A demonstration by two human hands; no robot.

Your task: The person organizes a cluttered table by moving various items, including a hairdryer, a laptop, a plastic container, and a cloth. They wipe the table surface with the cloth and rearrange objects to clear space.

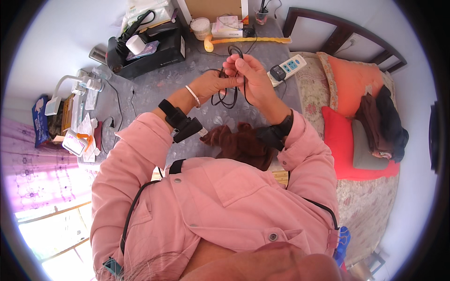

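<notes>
Both hands meet above the table, holding a thin black cable [230, 104] gathered in loose loops. My left hand [211, 84], with a bracelet at its wrist, pinches the loops between thumb and fingers. Loops rise over the fingers of my right hand [255, 79], and one strand hangs down by its palm. To the right, a black power adapter [277, 73] is plugged into a white power strip [294, 64] with blue sockets. A crumpled dark brown cloth [242, 142] lies on the table below my hands.
On the grey patterned tablecloth [158, 95] stands a black box [154, 61] holding a hair dryer [114, 56] and other items. A yellow strap-like item [246, 40] lies at the back. At left is a white desk lamp [66, 84]; at right, a bed with an orange pillow [355, 80].
</notes>
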